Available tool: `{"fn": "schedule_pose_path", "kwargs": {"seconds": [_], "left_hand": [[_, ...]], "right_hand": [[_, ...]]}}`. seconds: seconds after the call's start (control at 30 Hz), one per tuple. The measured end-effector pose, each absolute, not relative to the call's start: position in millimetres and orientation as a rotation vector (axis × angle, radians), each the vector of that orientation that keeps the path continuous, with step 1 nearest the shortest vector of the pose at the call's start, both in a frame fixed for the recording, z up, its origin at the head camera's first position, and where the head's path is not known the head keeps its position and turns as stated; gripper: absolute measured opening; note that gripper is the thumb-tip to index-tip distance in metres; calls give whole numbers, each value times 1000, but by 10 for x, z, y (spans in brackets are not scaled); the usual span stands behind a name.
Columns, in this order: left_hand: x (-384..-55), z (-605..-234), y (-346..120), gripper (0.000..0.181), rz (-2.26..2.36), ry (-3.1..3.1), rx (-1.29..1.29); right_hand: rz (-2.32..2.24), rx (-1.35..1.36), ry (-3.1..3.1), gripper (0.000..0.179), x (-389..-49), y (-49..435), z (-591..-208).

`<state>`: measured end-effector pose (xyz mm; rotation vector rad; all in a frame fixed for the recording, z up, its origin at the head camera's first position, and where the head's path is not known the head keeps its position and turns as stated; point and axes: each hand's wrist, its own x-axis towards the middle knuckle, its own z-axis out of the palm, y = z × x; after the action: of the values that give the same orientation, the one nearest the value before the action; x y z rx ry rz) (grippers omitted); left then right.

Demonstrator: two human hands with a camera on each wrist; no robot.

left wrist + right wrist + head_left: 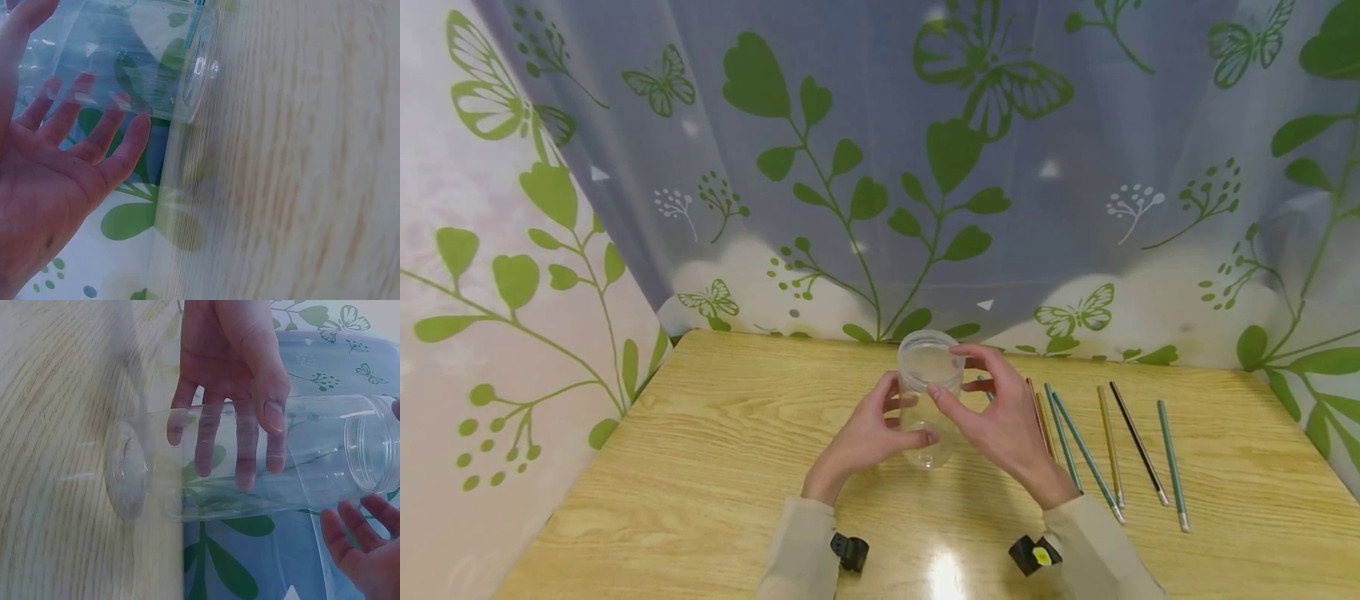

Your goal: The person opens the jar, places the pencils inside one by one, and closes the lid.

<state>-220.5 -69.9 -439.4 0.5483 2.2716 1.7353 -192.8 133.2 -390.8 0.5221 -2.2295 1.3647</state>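
Note:
A clear plastic jar stands upright between both hands, its base right at the tabletop. On its left side, my left hand holds the body, thumb across the front and fingers behind. In the right wrist view those fingers show through the wall of the jar. My right hand grips the wide round top, with thumb on the near edge and index finger on the far edge. Part of the right hand appears below the ridged mouth end in the right wrist view.
Several pencils lie spread to the right of the jar, among them a black pencil and a teal pencil. The wooden table ends at a leaf-patterned curtain behind the jar.

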Motion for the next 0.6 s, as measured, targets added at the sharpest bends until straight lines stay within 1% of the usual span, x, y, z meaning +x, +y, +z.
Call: {"fn": "schedule_pose_path", "kwargs": {"seconds": [0.23,0.5,0.6], "left_hand": [[-2203,-4383,-691,77,1737,2282,544],[-2194,-4391,-727,75,1743,2354,494],[-2200,-4399,-760,76,1744,2381,481]], "right_hand": [[1306,553,-2200,51,-1925,1358,-3873],[1284,602,-2123,51,-1902,1411,-3855],[1271,600,-2118,50,-1885,1448,-3866]]}}
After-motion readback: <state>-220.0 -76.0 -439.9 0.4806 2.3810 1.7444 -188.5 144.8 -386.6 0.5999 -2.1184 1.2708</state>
